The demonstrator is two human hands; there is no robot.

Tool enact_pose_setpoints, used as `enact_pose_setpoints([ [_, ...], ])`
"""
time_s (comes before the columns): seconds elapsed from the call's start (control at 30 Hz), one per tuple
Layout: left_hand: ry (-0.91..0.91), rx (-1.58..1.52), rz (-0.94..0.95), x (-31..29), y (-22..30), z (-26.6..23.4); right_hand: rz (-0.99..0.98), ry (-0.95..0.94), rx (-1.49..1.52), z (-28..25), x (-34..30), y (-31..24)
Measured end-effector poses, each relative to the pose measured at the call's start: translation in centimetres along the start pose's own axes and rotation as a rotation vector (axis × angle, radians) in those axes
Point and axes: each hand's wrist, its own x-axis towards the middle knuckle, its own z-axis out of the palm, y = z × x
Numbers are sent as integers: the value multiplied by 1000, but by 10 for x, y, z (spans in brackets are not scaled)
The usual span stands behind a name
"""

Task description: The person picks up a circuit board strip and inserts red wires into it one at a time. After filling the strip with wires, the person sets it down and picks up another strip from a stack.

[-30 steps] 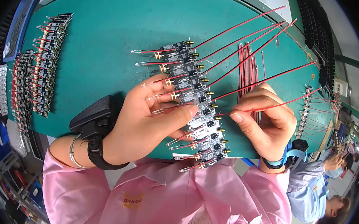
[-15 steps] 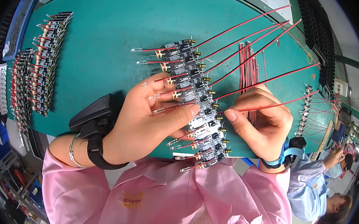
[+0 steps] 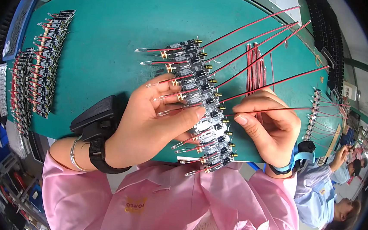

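My left hand [image 3: 153,117] grips a long panel of joined small circuit boards [image 3: 213,102], its thumb on the face and fingers behind. Short red leads with clear tips stick out along the panel's left side; brass-coloured cylinders line the right. Several long red-and-black wires [image 3: 277,81] fan out from the upper right edge. Beside that edge my right hand [image 3: 269,126] pinches another red-and-black wire [image 3: 286,109] between thumb and index finger, close to the board. Whether this wire's near end is joined to the board is too small to tell.
A bundle of red wires [image 3: 254,68] lies on the green mat [image 3: 113,23] beyond my right hand. Finished-looking board panels [image 3: 49,70] lie at the left; another wired panel [image 3: 313,114] is at the right. Two people [image 3: 319,203] sit beyond the right side.
The wire in my right hand has swung, its far end now lower and pointing less to the far side. My right fingers shifted slightly; my left hand and the panel are nearly still.
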Motion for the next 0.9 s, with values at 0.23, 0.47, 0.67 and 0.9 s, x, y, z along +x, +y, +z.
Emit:
enact_pose_setpoints([
  [0.23, 7, -3, -2, 0, 0, 0, 3, 24, -10, 1, 0, -1],
  [0.47, 2, -3, -4, 0, 2, 0, -14, 26, -129, 2, 1, -1],
  [0.67, 12, -5, 5, -1, 2, 1, -31, 48, -222, 2, 1, -4],
  [0.9, -9, -15, 20, 0, 1, 0, -134, 92, -295, 6, 0, -6],
])
